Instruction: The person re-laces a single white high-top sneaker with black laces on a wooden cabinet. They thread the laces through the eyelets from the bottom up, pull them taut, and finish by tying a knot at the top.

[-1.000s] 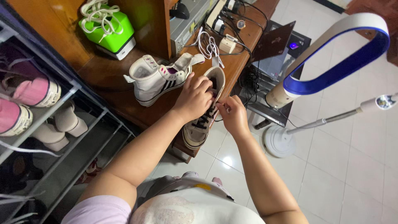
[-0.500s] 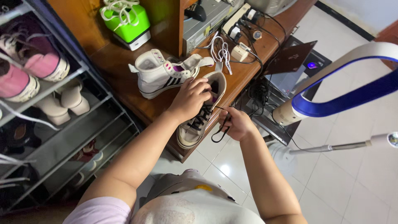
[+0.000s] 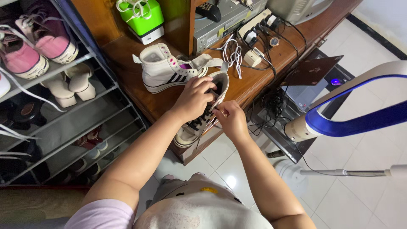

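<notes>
Your left hand (image 3: 194,98) grips the high-top sneaker (image 3: 202,111) at the worktop (image 3: 127,59) edge; your right hand (image 3: 229,118) pinches its black lace (image 3: 202,119). Lower eyelets look laced, the upper ones remain.

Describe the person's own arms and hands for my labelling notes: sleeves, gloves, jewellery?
Both arms are bare from the shoulder area down. The left hand and right hand wear no gloves, and no rings, watch or bracelets show. A short pale lilac sleeve covers the left shoulder, part of a light top with a small yellow mark.
</notes>
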